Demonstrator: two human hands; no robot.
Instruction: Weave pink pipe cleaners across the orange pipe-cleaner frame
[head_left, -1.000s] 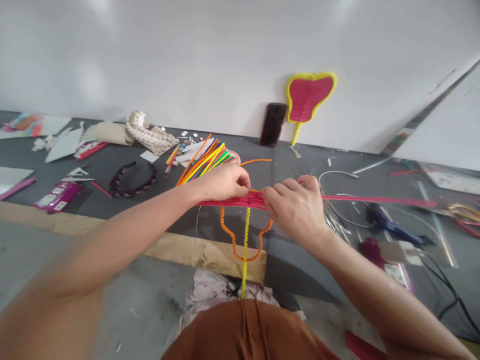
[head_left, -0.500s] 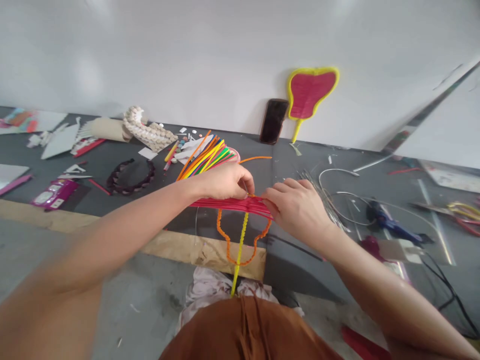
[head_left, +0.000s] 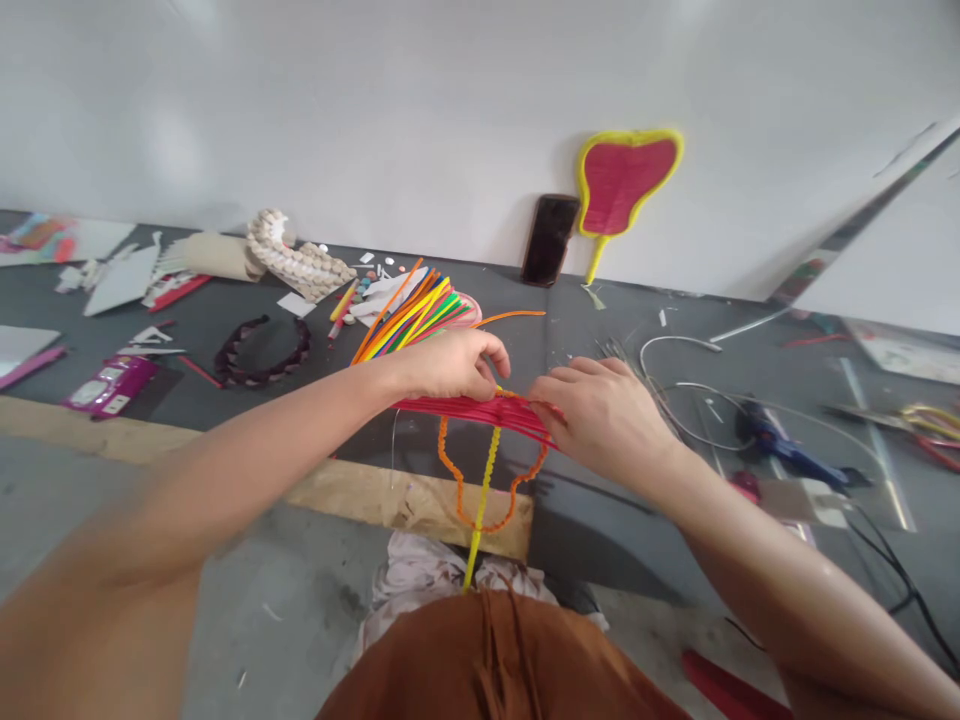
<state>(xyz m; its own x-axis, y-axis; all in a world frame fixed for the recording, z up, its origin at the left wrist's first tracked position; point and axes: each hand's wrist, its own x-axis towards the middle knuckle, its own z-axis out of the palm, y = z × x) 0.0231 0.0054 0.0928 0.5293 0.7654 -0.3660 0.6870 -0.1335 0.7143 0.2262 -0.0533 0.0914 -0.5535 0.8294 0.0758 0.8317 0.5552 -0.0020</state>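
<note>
A fan-shaped frame of twisted orange pipe cleaner [head_left: 459,490] with a yellow pipe-cleaner stem [head_left: 484,485] hangs toward my lap. Across its upper part runs a flat row of red pipe cleaners [head_left: 465,407]. My left hand [head_left: 459,362] pinches at the row's top edge near the middle, thumb and fingertips together; the exact strand is partly hidden. On the other side my right hand [head_left: 596,402] is closed round the right end of the red row. A bundle of coloured pipe cleaners [head_left: 420,312] lies just beyond my left hand.
A finished red fan with yellow edging [head_left: 628,185] and a phone [head_left: 550,240] lean on the wall. At right lie loops of wire [head_left: 679,342], a blue glue gun [head_left: 795,450] and scissors [head_left: 885,418]. A dark braided headband [head_left: 262,365] and purple packet [head_left: 112,385] lie left.
My right hand has shifted slightly right, with the right end of the red row. My left hand keeps nearly the same pinch at the top edge.
</note>
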